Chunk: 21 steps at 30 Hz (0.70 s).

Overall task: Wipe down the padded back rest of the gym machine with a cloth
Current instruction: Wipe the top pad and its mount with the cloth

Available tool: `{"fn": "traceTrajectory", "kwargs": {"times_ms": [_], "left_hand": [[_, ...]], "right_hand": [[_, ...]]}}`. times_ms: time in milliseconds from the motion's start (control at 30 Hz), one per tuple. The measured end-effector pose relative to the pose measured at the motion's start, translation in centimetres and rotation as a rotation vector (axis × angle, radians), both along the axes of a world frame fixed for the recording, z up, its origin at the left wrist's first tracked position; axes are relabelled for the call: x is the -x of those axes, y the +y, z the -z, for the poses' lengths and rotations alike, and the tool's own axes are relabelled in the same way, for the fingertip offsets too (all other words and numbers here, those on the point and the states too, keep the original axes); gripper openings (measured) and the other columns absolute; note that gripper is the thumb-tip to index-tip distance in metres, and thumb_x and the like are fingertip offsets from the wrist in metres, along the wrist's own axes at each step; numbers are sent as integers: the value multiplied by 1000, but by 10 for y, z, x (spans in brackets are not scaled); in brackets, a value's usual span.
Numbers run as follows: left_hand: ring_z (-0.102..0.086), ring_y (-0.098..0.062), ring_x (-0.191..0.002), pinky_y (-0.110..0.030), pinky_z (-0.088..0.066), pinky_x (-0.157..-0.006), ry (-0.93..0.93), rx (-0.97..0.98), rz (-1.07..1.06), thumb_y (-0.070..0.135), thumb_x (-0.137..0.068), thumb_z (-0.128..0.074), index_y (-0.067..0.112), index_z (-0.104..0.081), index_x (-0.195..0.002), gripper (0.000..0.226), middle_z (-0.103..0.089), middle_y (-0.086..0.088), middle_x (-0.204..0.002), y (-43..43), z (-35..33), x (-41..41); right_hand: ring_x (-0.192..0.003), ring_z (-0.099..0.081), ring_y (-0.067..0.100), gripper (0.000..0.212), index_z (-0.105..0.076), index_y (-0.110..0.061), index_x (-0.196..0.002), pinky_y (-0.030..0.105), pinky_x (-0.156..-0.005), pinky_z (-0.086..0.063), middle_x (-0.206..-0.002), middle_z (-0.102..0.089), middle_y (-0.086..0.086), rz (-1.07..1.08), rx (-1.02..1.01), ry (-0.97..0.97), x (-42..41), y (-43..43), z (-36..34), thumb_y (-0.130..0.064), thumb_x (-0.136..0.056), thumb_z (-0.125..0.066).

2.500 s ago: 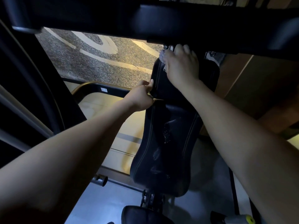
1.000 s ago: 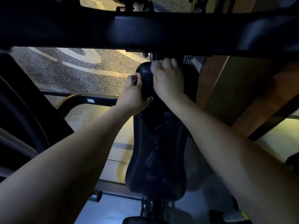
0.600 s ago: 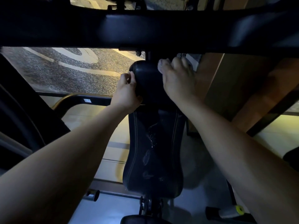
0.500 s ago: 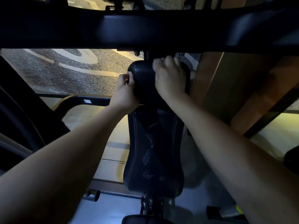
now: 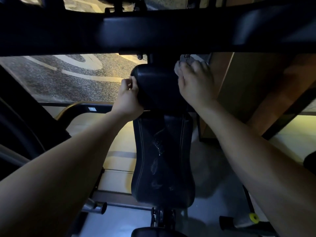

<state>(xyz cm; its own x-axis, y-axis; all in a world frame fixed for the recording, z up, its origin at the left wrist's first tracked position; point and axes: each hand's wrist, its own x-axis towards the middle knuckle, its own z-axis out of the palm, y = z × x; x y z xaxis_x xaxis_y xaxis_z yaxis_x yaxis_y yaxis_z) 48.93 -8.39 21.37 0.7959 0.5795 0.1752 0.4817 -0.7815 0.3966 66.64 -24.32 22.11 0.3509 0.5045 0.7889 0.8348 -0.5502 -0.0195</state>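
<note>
The black padded back rest runs down the middle of the view, with wet smears on its lower half. Its upper head pad sits just under a black crossbar. My left hand grips the left edge of the head pad, fingers curled round it. My right hand presses a pale cloth against the pad's upper right corner; only a bit of the cloth shows past my fingertips.
A thick black crossbar of the machine spans the top. A dark frame upright stands at left, with a curved bar behind. A metal tube end and a yellow-tipped part lie low. The seat is at the bottom.
My right hand with the cloth has slid from the top middle of the head pad to its right corner. My left hand keeps its grip on the left edge.
</note>
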Motion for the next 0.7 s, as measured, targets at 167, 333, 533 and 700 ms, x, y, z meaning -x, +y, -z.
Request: {"fn": "traceTrajectory", "kwargs": {"times_ms": [167, 333, 533, 700], "left_hand": [[-21, -36, -145, -37, -27, -122, 1, 13, -3, 20, -84, -75, 6, 5, -160, 112, -14, -13, -153, 0, -1, 0], [-21, -38, -145, -33, -23, -122, 15, -6, 6, 21, -86, -72, 4, 4, -160, 108, -13, -17, -155, 4, 0, 0], [-22, -36, -146, -37, -27, -122, 27, -21, 14, 23, -88, -72, 8, 7, -160, 109, -9, -12, -156, 4, 1, 0], [-19, -35, -147, -39, -29, -122, 36, -6, -9, 17, -83, -72, 7, 9, -160, 112, -9, -10, -154, 2, 3, -4]], "right_hand": [[-94, -57, 38, 20, -67, -7, -87, 43, -76, -45, -93, -62, 15, 51, -37, 126, 20, 31, -21, -16, -87, -49], [-111, -53, 37, 28, -71, -6, -109, 43, -91, -41, -112, -63, 14, -16, 138, 174, 52, 87, -37, -18, -90, -53], [-96, -58, 37, 20, -72, -17, -91, 45, -82, -42, -94, -66, 13, -81, 76, 54, 22, 54, -33, -19, -92, -53], [-99, -59, 38, 26, -63, -6, -102, 46, -82, -45, -102, -65, 16, 21, -4, 98, -16, 6, -13, -25, -100, -45]]}}
